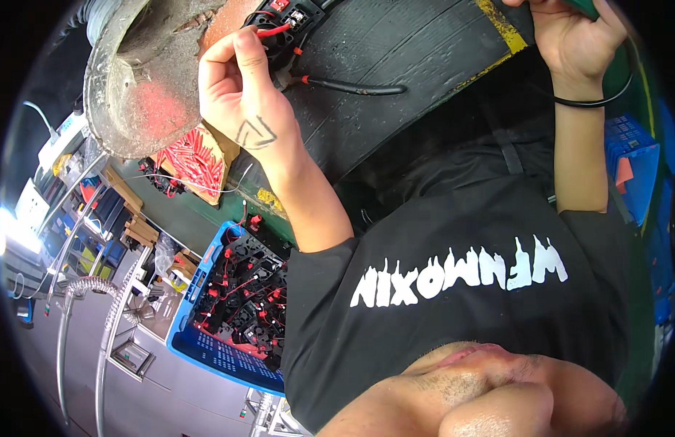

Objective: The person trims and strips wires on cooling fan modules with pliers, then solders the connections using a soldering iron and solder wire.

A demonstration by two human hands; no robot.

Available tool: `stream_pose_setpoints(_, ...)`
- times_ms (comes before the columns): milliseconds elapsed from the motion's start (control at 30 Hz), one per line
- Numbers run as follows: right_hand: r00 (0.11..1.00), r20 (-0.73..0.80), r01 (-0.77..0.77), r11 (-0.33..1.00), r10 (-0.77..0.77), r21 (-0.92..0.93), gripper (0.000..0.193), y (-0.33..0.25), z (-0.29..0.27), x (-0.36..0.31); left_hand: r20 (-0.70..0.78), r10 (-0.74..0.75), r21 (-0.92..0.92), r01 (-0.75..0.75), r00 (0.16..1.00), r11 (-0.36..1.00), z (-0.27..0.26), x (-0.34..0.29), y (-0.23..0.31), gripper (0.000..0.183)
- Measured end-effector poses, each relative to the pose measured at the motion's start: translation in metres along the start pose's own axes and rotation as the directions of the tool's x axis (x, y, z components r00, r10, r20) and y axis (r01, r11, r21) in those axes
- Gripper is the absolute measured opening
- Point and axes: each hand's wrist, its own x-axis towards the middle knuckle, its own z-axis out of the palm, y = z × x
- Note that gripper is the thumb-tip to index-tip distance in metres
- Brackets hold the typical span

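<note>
My left hand is closed in a pinch, thumb against forefinger, on a short red sleeve beside a black plastic part at the top of the view. That part has a red block and thin wires on it. To its lower right lies a black tool handle with red at one end. At the upper right my right hand curls around a green object; the frame's edge cuts off most of it, and some fingers are hidden.
A cloudy, dirty hood stands at the left of the dark work surface. Below it sits a carton of red sleeves. A blue crate holds several black parts with red wires. Another blue bin is at the right.
</note>
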Motion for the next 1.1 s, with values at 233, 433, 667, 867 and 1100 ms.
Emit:
stream_pose_setpoints(233, 0.999, 0.053, -0.008, 0.997, 0.003, 0.080, 0.058, 0.002, -0.003, 0.000, -0.029, -0.049, 0.047, 0.051, 0.998, 0.998, 0.002, 0.009, 0.003, 0.014)
stream_pose_setpoints(433, 1.000, 0.010, 0.005, 0.999, -0.006, 0.041, 0.060, -0.002, -0.005, 0.002, -0.007, -0.079, 0.058, 0.079, 0.997, 0.995, 0.005, 0.019, -0.001, 0.014)
stream_pose_setpoints(667, 0.991, -0.050, -0.116, 0.986, 0.122, 0.122, 0.052, -0.013, 0.008, -0.003, -0.049, 0.014, 0.142, -0.007, 0.999, 0.990, 0.004, 0.016, -0.006, 0.019)
stream_pose_setpoints(867, 0.991, 0.029, -0.135, 0.949, 0.132, 0.284, 0.065, -0.044, -0.066, -0.010, -0.016, 0.059, 0.063, -0.058, 0.998, 0.996, 0.009, 0.003, 0.001, 0.014)
stream_pose_setpoints(1100, 0.995, -0.044, -0.073, 0.973, 0.084, 0.220, 0.063, -0.055, -0.072, 0.025, 0.003, 0.202, 0.134, -0.201, 0.979, 0.970, 0.001, 0.003, -0.013, 0.011)
